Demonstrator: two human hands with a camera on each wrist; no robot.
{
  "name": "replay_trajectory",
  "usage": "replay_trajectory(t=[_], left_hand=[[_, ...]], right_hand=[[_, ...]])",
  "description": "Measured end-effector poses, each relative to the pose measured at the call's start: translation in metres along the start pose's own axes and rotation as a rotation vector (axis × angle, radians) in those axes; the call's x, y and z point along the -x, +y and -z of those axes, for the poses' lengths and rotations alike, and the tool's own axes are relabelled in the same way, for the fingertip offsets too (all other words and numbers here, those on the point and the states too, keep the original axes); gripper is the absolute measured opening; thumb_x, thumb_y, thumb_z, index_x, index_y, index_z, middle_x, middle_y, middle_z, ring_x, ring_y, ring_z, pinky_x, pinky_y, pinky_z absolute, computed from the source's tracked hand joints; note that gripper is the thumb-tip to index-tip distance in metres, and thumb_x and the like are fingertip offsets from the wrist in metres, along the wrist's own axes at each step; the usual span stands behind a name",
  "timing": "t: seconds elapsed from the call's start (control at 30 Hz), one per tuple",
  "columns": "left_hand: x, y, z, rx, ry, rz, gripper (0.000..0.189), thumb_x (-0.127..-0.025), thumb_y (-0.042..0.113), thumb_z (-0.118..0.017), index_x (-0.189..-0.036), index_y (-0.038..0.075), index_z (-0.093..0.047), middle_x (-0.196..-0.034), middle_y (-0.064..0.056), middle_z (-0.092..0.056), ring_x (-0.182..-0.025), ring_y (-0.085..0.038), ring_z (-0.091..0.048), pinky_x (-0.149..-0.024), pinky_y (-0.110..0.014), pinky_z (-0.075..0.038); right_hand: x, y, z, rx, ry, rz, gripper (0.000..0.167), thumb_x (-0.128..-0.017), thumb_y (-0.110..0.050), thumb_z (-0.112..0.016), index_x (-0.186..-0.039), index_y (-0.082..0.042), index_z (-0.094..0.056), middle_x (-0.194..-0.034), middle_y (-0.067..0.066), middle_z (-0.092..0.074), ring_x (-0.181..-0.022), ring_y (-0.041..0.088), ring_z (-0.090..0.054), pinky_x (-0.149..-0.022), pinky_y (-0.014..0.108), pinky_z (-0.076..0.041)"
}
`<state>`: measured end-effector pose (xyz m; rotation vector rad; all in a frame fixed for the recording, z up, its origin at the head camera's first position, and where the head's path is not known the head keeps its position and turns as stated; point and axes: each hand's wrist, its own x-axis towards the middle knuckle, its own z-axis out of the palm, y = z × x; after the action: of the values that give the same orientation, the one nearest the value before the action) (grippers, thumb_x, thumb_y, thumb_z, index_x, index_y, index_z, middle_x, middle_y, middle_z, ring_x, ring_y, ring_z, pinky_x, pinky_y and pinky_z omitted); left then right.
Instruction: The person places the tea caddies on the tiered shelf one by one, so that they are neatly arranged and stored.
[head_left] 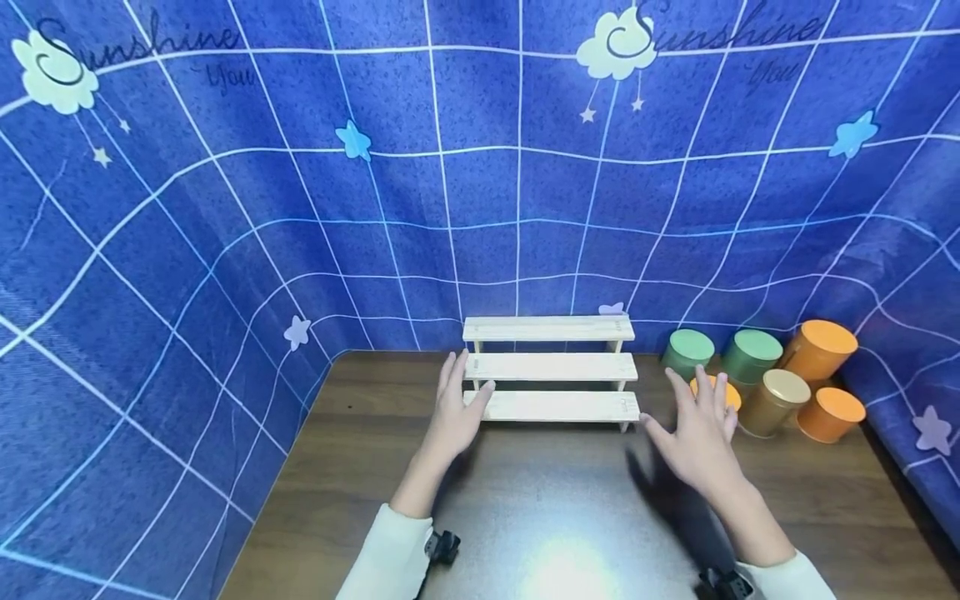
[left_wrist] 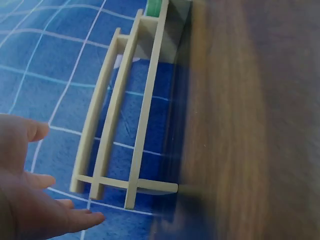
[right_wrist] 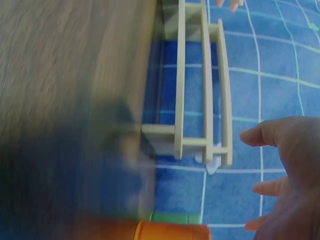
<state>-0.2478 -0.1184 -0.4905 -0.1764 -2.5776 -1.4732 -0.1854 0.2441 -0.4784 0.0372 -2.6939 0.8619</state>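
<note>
Left hand [head_left: 453, 417]: fingers spread, beside the rack [head_left: 551, 407]'s left end
Right hand [head_left: 701, 446]: well apart, fingers spread, near its right end
Rack: three-tiered, at the table [head_left: 547, 492]'s back
Tubs [head_left: 774, 407]: six, right of the rack
Cloth [head_left: 480, 192]: blue, behind everything

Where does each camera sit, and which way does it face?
Head: worn on the head, facing forward and down at the shelf, containers and table; left hand, right hand and sleeves show.
Left wrist: worn there, facing the shelf from its left; left hand shows.
Right wrist: worn there, facing the shelf from its right; right hand and left fingertips show.
Both wrist views share the shelf.
</note>
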Motion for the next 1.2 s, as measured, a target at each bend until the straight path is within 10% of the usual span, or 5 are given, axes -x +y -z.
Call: replay_trajectory(t=[0.6,0.97,1.2], left_hand=[[-0.056,-0.021,-0.02,0.227,0.095,0.229,0.082,-0.097,0.04,-0.072,-0.162,0.006,-0.035,-0.17,-0.022,-0.035,-0.158,-0.043,-0.034,-0.13,-0.06,-0.028],[-0.068,-0.031,-0.039,0.28,0.18,0.163,0.057,-0.107,0.023,-0.059,-0.155,-0.005,-0.044,-0.165,-0.027,-0.041,-0.158,-0.042,-0.035,-0.132,-0.055,-0.027],[-0.066,-0.028,-0.044,0.27,0.259,0.134,0.047,-0.107,0.016,-0.053,-0.149,-0.006,-0.053,-0.16,-0.026,-0.048,-0.154,-0.041,-0.041,-0.13,-0.054,-0.031]], right_hand=[[-0.006,0.039,0.008,-0.001,-0.083,-0.117,0.076,-0.098,-0.036,-0.07,-0.155,0.002,-0.039,-0.162,0.044,-0.02,-0.151,0.07,-0.008,-0.108,0.088,-0.016],[-0.007,0.045,0.012,0.062,-0.049,-0.046,0.067,-0.094,-0.016,-0.072,-0.146,0.015,-0.045,-0.146,0.047,-0.032,-0.137,0.068,-0.024,-0.106,0.078,-0.028],[-0.013,0.052,0.013,-0.037,-0.133,-0.15,0.067,-0.095,-0.014,-0.07,-0.149,0.01,-0.039,-0.157,0.054,-0.003,-0.143,0.075,-0.011,-0.114,0.083,-0.019]])
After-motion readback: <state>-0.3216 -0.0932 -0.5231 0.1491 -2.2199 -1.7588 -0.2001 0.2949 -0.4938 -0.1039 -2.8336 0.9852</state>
